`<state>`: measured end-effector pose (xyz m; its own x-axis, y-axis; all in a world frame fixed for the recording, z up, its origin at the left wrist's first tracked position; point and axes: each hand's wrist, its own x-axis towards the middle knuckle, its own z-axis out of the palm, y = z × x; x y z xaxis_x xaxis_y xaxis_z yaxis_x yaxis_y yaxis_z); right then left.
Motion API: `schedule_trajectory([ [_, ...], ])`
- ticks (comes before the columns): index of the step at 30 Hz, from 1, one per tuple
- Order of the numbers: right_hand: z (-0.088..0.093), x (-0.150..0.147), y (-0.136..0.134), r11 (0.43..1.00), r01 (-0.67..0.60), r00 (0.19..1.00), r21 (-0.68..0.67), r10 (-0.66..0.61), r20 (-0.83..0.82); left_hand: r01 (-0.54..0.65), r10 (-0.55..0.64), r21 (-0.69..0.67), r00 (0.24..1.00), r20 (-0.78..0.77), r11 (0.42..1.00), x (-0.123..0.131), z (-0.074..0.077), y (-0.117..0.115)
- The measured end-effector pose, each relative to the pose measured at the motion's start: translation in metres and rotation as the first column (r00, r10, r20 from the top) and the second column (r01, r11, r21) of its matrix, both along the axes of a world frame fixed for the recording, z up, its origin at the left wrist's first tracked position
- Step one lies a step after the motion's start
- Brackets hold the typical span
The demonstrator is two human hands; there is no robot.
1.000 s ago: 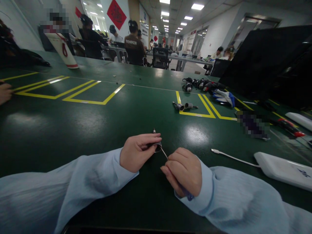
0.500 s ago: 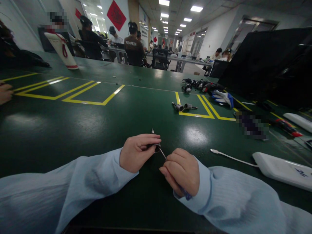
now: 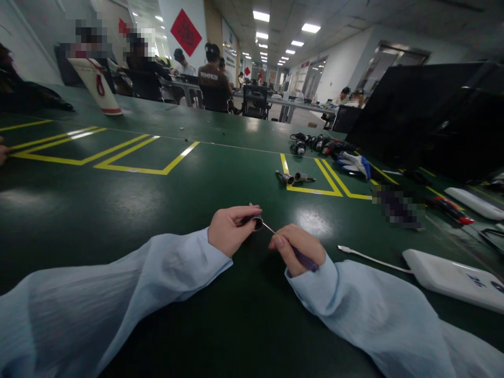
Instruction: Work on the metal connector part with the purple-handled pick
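My left hand (image 3: 231, 231) is closed around a dark metal cup-shaped part (image 3: 258, 223). The part's round open mouth faces right, and its narrow end shows just above my fingers. In my right hand (image 3: 300, 249) is a screwdriver (image 3: 305, 259) with a bluish-purple handle and a thin metal shaft. The shaft (image 3: 269, 228) points left, its tip at the mouth of the cup-shaped part; whether it touches the inside I cannot tell. Farther off on the green table (image 3: 220, 184) lie two similar metal cup-shaped parts with thin stems (image 3: 287, 178) (image 3: 305, 177).
To the right lie a white power bank (image 3: 441, 270) with a white cable (image 3: 374, 258), a red-and-black tool (image 3: 454, 211) and a blue-and-white glove (image 3: 354, 164). Black cabled parts (image 3: 300, 147) sit behind. A white cup-like container (image 3: 100, 89) stands far left. Yellow tape marks the table.
Both hands have shifted slightly up in view. My right hand has turned, showing more of the screwdriver handle, and the cup's mouth is now more visible. The camera view has shifted a little.
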<state>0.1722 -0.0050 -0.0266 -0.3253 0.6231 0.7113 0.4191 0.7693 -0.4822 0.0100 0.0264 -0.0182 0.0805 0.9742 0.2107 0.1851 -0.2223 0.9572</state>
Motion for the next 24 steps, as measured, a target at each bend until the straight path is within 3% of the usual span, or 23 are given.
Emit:
schedule_trajectory([
  [24,0.0010,-0.0004,0.0013,0.998,-0.055,0.998,0.001,0.055,0.001,0.045,-0.045,0.015,0.999,-0.021,0.999,0.0006,0.0030,-0.0026],
])
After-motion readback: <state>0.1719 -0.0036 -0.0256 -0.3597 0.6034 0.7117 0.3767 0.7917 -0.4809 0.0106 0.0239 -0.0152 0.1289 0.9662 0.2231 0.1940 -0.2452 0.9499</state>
